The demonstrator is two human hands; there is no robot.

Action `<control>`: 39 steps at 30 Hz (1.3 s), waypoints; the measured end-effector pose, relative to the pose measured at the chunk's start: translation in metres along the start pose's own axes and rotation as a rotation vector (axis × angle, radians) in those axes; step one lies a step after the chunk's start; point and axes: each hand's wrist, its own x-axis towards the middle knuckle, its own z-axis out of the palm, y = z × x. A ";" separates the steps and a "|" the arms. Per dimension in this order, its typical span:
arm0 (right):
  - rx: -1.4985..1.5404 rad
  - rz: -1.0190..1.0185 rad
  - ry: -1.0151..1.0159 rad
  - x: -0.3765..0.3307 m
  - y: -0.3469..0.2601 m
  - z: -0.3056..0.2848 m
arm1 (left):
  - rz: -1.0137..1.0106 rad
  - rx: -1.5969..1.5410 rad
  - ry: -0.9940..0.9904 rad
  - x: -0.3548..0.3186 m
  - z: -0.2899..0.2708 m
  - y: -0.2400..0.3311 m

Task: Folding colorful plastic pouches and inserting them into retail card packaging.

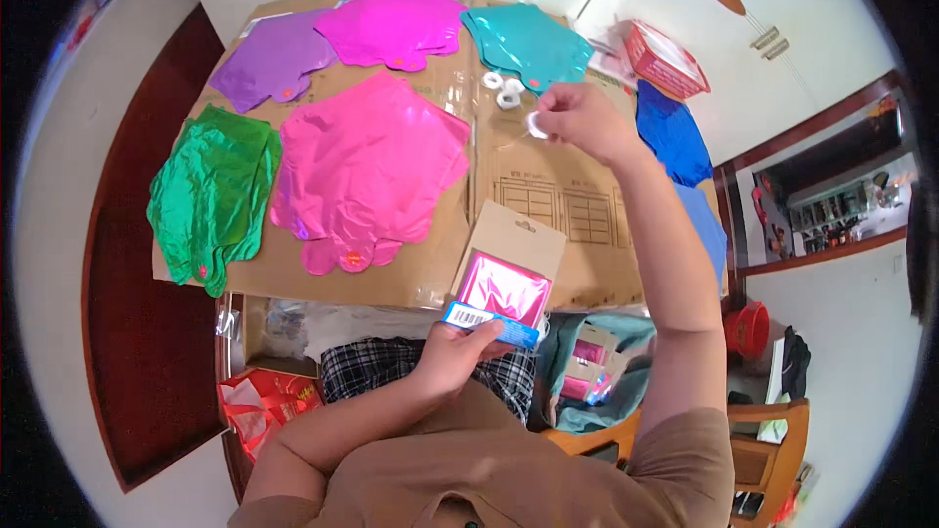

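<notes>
My left hand is closed on the lower end of a flat package. It has a brown card with a hanging slot, a folded shiny pink foil piece and a blue barcode label. Above the cardboard, my right hand pinches a small white roll, with a thin strand seeming to trail from it. Several similar white rolls lie just left of that hand. The nearest flat foil balloons are a stack of pink ones to the left and teal ones behind the rolls.
Cardboard covers the table. Around it lie green, purple, magenta and blue foil stacks. A red-and-white box stands back right. Packages sit in a teal bag beside my lap, near a wooden chair.
</notes>
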 end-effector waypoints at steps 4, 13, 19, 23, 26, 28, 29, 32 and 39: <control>0.140 0.089 0.064 -0.039 0.009 -0.018 | 0.002 0.004 -0.030 -0.005 -0.005 -0.005; -0.321 0.117 -0.290 -0.056 0.022 0.008 | -0.017 0.020 0.003 -0.013 -0.006 -0.008; -0.220 0.226 -0.271 -0.066 0.043 0.014 | -0.008 0.009 0.003 -0.013 -0.005 -0.007; -0.315 0.117 -0.150 -0.089 0.041 0.001 | -0.020 0.022 -0.005 -0.013 -0.004 -0.006; -0.477 -0.076 -0.163 -0.096 0.029 0.005 | 0.009 0.002 -0.014 -0.012 -0.004 -0.006; -0.499 -0.163 -0.172 -0.096 0.023 0.011 | 0.002 0.010 -0.021 -0.011 -0.004 -0.007; -0.493 -0.181 -0.170 -0.092 0.021 0.015 | 0.000 0.013 -0.023 -0.011 -0.005 -0.007; -0.546 -0.290 -0.196 -0.074 0.033 0.022 | -0.004 0.033 -0.004 -0.011 -0.005 -0.008; -0.574 -0.097 -0.347 -0.056 0.041 0.021 | 0.005 0.018 -0.019 -0.010 -0.005 -0.009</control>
